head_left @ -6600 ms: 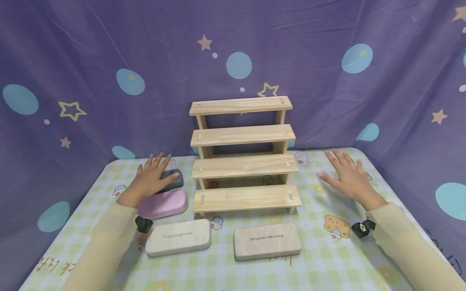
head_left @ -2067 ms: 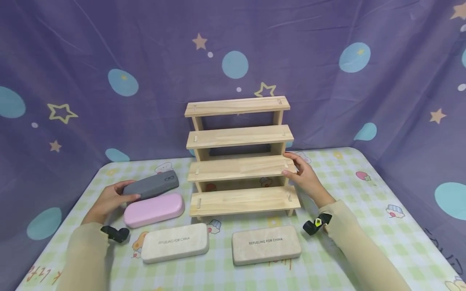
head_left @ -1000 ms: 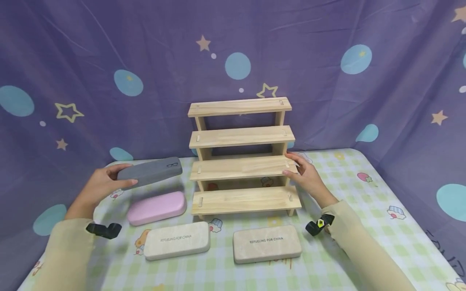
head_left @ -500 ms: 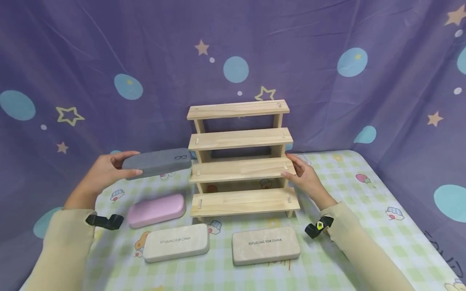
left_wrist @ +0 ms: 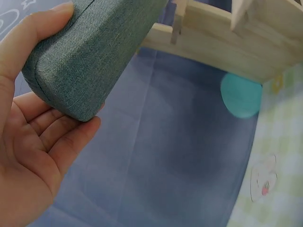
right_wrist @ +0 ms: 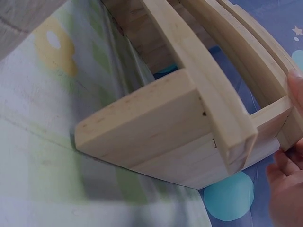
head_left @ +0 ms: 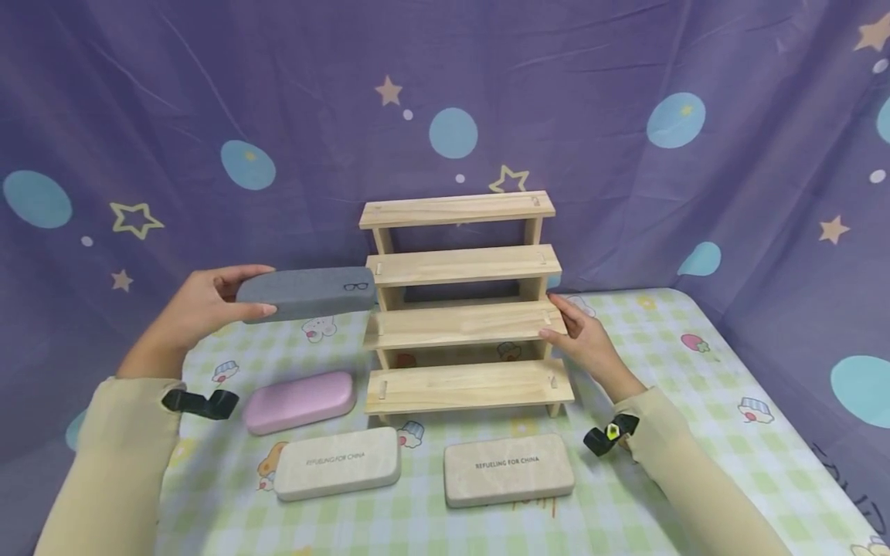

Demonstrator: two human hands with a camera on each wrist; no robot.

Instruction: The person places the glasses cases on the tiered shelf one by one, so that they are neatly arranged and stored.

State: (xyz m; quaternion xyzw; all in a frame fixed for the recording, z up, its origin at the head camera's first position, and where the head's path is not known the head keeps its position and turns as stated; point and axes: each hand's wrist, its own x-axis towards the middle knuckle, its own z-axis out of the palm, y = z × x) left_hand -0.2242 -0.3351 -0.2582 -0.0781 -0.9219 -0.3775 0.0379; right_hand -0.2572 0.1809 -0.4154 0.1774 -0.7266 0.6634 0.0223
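My left hand [head_left: 198, 313] grips the left end of a grey-blue fabric glasses case [head_left: 309, 293], thumb in front and fingers behind. The case, printed with a small pair of glasses, is held up in the air. Its right end overlaps the left side of the wooden four-step display stand [head_left: 462, 266] in the head view. In the left wrist view, the case [left_wrist: 94, 56] lies between thumb and fingers, with the stand beyond it. My right hand [head_left: 587, 340] pinches the right end of the stand's second board from the bottom; its fingers [right_wrist: 289, 175] show at the right wrist view's edge.
On the checked tablecloth [head_left: 653, 494], a pink glasses case [head_left: 300, 403] lies left of the stand. Nearer lie a whitish case [head_left: 338, 463] and a beige case [head_left: 509, 469], both lettered. A purple patterned curtain [head_left: 591, 177] hangs close behind the stand.
Both hands were spread over the table at first. The left has picked up the grey-blue case, raising it and carrying it right towards the stand; the right has taken hold of the stand.
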